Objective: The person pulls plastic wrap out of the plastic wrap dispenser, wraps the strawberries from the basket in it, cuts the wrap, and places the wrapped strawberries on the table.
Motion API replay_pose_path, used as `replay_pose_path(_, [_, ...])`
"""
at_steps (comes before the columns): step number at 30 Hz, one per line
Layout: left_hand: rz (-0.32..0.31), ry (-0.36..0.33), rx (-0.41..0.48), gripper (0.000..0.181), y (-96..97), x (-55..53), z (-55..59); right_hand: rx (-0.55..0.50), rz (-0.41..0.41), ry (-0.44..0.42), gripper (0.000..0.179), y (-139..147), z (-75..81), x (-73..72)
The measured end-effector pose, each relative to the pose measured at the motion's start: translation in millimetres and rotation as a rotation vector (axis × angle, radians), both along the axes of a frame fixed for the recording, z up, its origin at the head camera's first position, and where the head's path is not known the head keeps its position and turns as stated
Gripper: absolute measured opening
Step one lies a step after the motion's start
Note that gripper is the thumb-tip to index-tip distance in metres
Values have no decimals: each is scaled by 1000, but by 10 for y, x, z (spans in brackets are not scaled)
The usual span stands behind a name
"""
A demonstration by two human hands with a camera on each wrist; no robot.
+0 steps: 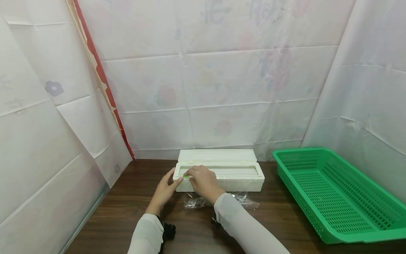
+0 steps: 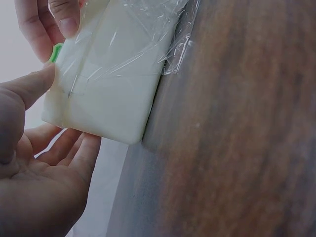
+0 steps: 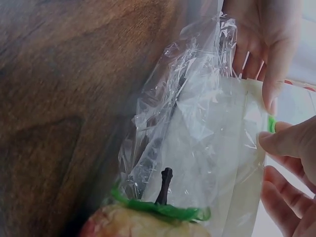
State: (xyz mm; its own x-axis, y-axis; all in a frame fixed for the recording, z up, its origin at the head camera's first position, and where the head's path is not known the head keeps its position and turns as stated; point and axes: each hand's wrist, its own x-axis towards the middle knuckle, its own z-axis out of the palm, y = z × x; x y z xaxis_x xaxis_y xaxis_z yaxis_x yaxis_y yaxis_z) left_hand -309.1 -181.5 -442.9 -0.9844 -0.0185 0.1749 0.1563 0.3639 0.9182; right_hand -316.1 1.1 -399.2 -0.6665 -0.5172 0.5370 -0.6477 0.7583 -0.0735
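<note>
Gripping the near left corner of a long, white, rectangular plastic box [image 1: 241, 184], I have my left hand [image 1: 164, 191] bent round its end, thumb up by the front edge and the other fingers against the end and underside. The box sits near the back of the dark brown wood-grain table [image 1: 123, 215], its long side towards me, and its white hinged lid [image 1: 217, 155] stands raised behind. The top has a sunken rectangular panel within a raised border. Clear, shiny plastic film [image 1: 245, 200] hangs down the front face and lies crumpled on the tabletop before it. My right hand [image 1: 204, 180] reaches over the front edge, thumb and fingers bent, pinching a small bright green tab [image 2: 56, 52] just beside my left thumb. My right forearm slants leftward; my left forearm leans inward, both in white sleeves [image 1: 244, 225]. Low in the right wrist view is a rounded, yellow-and-red fruit-like thing [image 3: 143, 226] with a green collar and dark stem. To my right stands a green, slotted plastic basket [image 1: 301, 197].
</note>
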Motion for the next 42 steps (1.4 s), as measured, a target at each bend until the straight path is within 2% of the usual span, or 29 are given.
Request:
replay_pose_path(7, [-2,12,-9,78,6,-11,3,47,-21,1,24,-7,21,12])
replay_pose_path(17, [-6,7,-10,78,9,-8,1,64,-7,18,32,-5,44,26])
replay_pose_path(20, [-19,6,3,77,23,25,51,65,1,32,33,4,50,15])
replay_pose_path(24, [-29,-18,19,72,67,129,221,74,16,36,34,16,64,0])
replay_pose_path(25, [-29,-15,19,72,67,134,229,75,21,38,35,17,69,-4])
replay_pose_path(27, [-18,-13,6,73,62,109,201,82,30,45,35,20,77,-7])
replay_pose_path(31, [-2,13,-19,78,22,12,51,96,42,59,36,16,75,-20])
replay_pose_path(42, [-6,-16,-26,81,-2,29,16,142,29,37,38,-28,39,-34])
